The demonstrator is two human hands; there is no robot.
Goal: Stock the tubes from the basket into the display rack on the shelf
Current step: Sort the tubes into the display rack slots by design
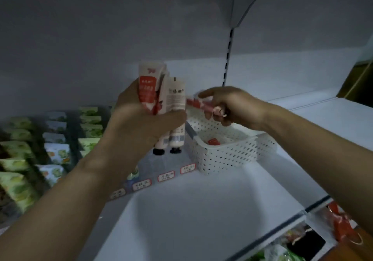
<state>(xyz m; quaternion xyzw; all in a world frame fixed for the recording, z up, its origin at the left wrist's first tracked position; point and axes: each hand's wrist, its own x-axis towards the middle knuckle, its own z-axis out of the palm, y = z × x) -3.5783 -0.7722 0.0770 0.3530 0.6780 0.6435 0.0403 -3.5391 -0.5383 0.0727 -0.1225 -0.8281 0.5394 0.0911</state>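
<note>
The white shelf fills the lower middle of the frame, its back panel dim and featureless above. At the left edge, rows of green and blue packets blur into one another, their print unreadable. Right of centre stands the white perforated basket; most of its inside is hidden behind its wall and the right hand, with only one red-labelled tube showing in it. The display rack in front of the left wrist is largely covered by the arm; only its red-bordered price tags show, too smeared to read. The left hand, centre frame, is wrapped round upright tubes, black caps down; how many it holds is unclear. The right hand, just beside, pinches a motion-blurred red tube lying sideways above the basket.
</note>
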